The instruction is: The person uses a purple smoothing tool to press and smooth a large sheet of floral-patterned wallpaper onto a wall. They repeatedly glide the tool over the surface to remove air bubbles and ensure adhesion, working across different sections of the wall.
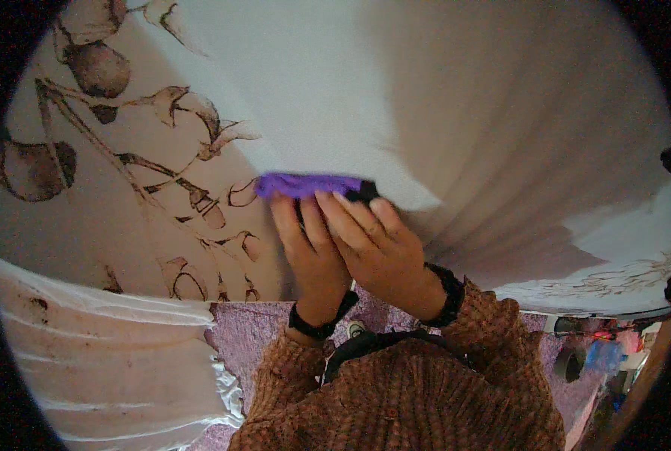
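My left hand (315, 259) and my right hand (377, 248) lie side by side, their fingers on a purple cloth (313, 183) with a black piece at its right end. The cloth is pressed against a large pale surface (324, 90) that fills the upper view. Brown plant drawings (172, 175) with branches and rounded shapes cover the surface's left part; the cloth's left end touches one curled outline. Both hands grip or press the cloth's near edge; the thumbs are hidden. Dark bands circle both wrists below brown knitted sleeves.
A white translucent sheet (115, 372) with dark spots hangs at the lower left. The floor covering (239, 338) is mottled purple-pink. At the lower right stand a dark round object (569, 363), a blue item (603, 355) and several small things. Fine brown lines (611, 282) mark the surface's right edge.
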`<state>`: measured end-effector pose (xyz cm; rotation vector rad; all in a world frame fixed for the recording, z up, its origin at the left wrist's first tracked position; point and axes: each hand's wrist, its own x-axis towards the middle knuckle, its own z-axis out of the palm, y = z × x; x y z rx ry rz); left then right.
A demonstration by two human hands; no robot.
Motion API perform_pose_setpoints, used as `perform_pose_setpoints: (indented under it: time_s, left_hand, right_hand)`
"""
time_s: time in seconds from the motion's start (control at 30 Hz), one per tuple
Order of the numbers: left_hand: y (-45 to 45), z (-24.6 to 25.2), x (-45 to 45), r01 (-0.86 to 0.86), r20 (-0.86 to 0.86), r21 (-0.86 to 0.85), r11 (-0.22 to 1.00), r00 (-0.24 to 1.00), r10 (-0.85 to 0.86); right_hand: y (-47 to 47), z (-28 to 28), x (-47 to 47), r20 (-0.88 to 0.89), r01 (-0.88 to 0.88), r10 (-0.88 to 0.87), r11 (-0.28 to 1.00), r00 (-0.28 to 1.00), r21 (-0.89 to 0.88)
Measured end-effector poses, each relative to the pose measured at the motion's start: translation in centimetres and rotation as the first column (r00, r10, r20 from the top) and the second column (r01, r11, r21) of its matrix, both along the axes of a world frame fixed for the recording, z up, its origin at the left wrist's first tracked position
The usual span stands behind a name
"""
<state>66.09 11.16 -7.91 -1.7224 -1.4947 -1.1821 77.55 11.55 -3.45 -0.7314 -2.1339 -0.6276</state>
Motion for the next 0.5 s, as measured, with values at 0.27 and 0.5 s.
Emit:
perform_pose_setpoints:
  time_s: [0.27,0.5]
  left_hand:
    - [-3.7,-10.6,1.2,0.119,0.099,-0.409,0.905,0.991,-0.086]
    - [-0.1,-2.3,0.2,-0.002,0.094,-0.022,1.000,0.996,0.004]
  right_hand:
    - [-2.0,-10.5,1.5,0.178,0.019,0.050,0.930,0.983,-0.368]
    - [-0.8,-2.6,0.8,0.069,0.040,-0.029,0.985,0.997,-0.167]
